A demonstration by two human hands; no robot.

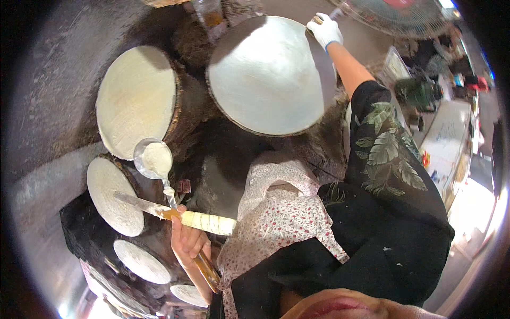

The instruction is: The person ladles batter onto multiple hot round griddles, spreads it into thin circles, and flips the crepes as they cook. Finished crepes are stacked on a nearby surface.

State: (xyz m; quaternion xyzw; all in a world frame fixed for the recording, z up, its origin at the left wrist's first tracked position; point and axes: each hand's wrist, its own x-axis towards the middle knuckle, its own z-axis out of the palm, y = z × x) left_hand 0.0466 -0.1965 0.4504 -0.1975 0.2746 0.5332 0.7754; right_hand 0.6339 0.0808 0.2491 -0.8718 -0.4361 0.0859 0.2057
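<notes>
In my left hand are two tools at once. One is a metal ladle with a long wooden handle, its bowl holding pale batter. Crossing it is a long flat spatula with an orange-brown section and a cream, banded handle. My right hand, in a white glove, is closed at the far right rim of a large round griddle. Its fingers grip a small brownish thing, mostly hidden. The griddle has a smooth, shiny whitish surface. Left of it, a second round griddle is covered with a pale, creamy layer.
More pale round discs stand in a row toward the lower left, including a smaller one. A wire-guarded fan is at the top right. A clear container stands behind the griddles. On the right is a long pale table.
</notes>
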